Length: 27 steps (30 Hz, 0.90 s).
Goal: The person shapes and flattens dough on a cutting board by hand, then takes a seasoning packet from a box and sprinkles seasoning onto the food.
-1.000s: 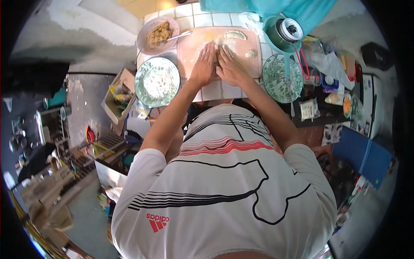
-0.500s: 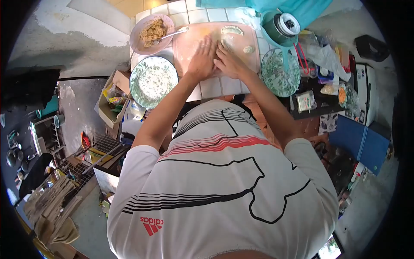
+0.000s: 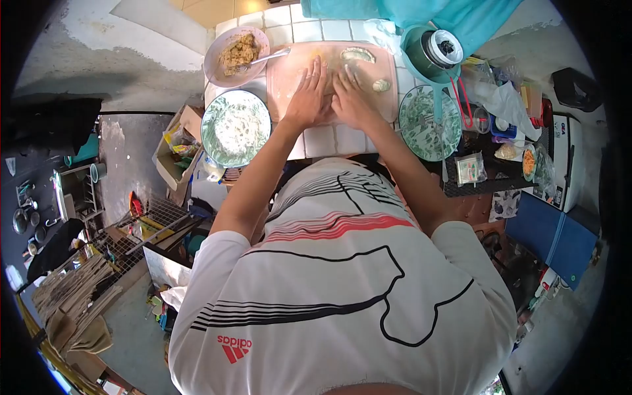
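Observation:
My left hand (image 3: pixel 309 97) lies flat on the pink cutting board (image 3: pixel 282 85), fingers stretched forward. Close beside it, my right hand (image 3: pixel 351 100) rests palm down with its fingers extended too. Whatever may be under the palms is hidden. Beyond my right fingers sits a folded, crescent-shaped dumpling (image 3: pixel 359 54), with a small lump of dough (image 3: pixel 380 85) to its right. A pale pink bowl (image 3: pixel 211 68) at the upper left holds a brown crumbly filling (image 3: pixel 239 55). The handle of a spoon (image 3: pixel 271 55) reaches from that bowl onto the board.
Left of the board stands a green-patterned plate (image 3: pixel 209 137) of white flour. Another green-patterned plate (image 3: pixel 449 146) is on the right, under the handle of a turquoise strainer (image 3: pixel 409 56). A dark side table (image 3: pixel 490 178) carries bags and packets. A cardboard box (image 3: pixel 168 155) is at left.
The view has shifted slightly, moving the board a little lower. My right hand has turned so its fingers point more straight ahead. Both hands stay on the board.

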{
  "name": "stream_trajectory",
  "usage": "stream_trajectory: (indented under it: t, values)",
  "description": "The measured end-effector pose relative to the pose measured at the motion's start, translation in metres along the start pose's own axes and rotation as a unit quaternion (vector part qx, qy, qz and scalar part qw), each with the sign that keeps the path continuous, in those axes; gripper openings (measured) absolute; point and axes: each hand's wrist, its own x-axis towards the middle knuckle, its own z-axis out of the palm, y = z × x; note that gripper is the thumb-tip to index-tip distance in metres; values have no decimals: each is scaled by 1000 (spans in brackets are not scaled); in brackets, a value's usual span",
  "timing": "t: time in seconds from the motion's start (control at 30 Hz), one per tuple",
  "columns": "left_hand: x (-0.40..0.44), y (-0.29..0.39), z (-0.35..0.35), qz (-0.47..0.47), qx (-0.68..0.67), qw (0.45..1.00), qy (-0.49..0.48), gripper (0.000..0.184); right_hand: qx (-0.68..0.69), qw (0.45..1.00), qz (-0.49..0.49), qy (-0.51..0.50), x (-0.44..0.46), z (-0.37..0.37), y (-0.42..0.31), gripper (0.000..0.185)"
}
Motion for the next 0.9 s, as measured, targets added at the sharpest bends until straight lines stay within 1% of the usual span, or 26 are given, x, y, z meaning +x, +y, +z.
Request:
stream_trajectory:
  t: [0.03,0.07,0.13,0.2,0.27,0.3,0.33,0.37,0.4,0.47,0.5,0.53,0.57,0.6,0.7,0.73,0.8,0.83,0.9]
  values:
    - [-1,-2,-1,6,96,995,-1,91,-15,1000,-21,-8,-2,4,-1,67]
    - [0,-5,-1,6,95,995,-2,91,-36,999,-13,0,-7,10,-1,71]
    - [-10,-9,4,-43,162,986,-11,92,-20,1000,-4,-4,-10,12,-5,72]
    - [-12,-12,5,-39,151,988,-18,92,-14,1000,-2,1,-7,10,0,73]
    - [-5,-21,2,-32,147,989,-15,92,35,997,-2,-67,1,8,11,75]
    - [-6,-23,1,-30,113,993,-17,92,34,997,-3,-66,4,-2,11,75]
    - [-9,-22,1,-29,76,996,-22,93,61,994,21,-83,5,-16,9,76]
    - [-12,-20,2,-30,74,997,-25,93,89,990,47,-100,2,-24,5,76]
    - [-13,-17,0,-43,69,997,-18,91,90,989,49,-103,-2,-21,4,76]
    - [-15,-12,-5,-55,65,996,-11,90,15,998,-24,-51,-4,-16,3,77]
    - [-22,-7,-6,-20,99,994,-43,87,16,998,-22,-53,-7,-13,-2,77]
    - [-26,-4,-6,16,131,988,-76,85,7,997,-58,-48,-12,-6,-10,77]
    - [-28,-2,-4,14,126,989,-80,85,-3,994,-96,-46,-19,-1,-16,77]
    - [-31,2,-2,11,113,991,-75,84,-22,995,-89,-44,-28,3,-23,76]
    - [-46,11,-2,3,76,995,-64,82,9,996,-53,-75,-27,-2,-25,75]
    - [-48,10,-1,6,65,996,-57,83,3,996,-56,-69,-29,-3,-24,75]
    - [-39,6,-7,31,64,997,-25,88,26,991,-62,-120,-15,-13,-14,69]
    - [-32,2,-10,36,67,997,-18,88,21,991,-64,-112,-10,-17,-6,69]
    - [-35,4,-9,-8,21,999,-40,89,89,987,-73,-113,-14,-20,2,62]
